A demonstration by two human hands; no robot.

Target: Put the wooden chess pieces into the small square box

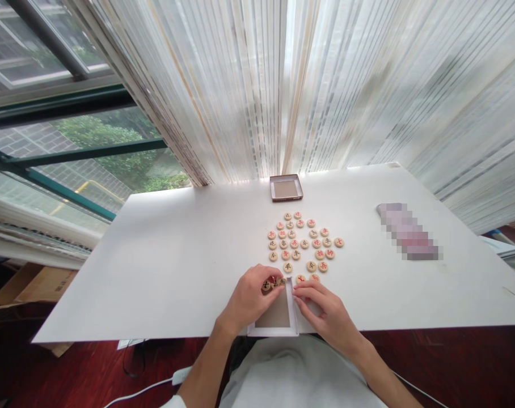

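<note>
Round wooden Chinese chess pieces with red or black characters lie spread over the white table (189, 255); one is a black-marked piece (287, 267). My left hand (255, 292) is closed, thumb and forefinger pinching a Chinese chess piece (282, 281) above an open shallow box (278, 314) at the table's near edge. Beside it, another black-marked piece (266, 285) shows in the box's far end, partly covered by my fingers. My right hand (325, 311) rests with fingertips at the box's right wall, fingers slightly apart. Two red-marked pieces lie just beyond it.
A second shallow tray, like a box lid (287, 199), sits at the table's far edge. To the right lies a blurred pinkish object (408, 232). Striped curtains (249, 85) hang behind the table, and a window is at left. A cardboard box (40, 280) stands beyond the left edge.
</note>
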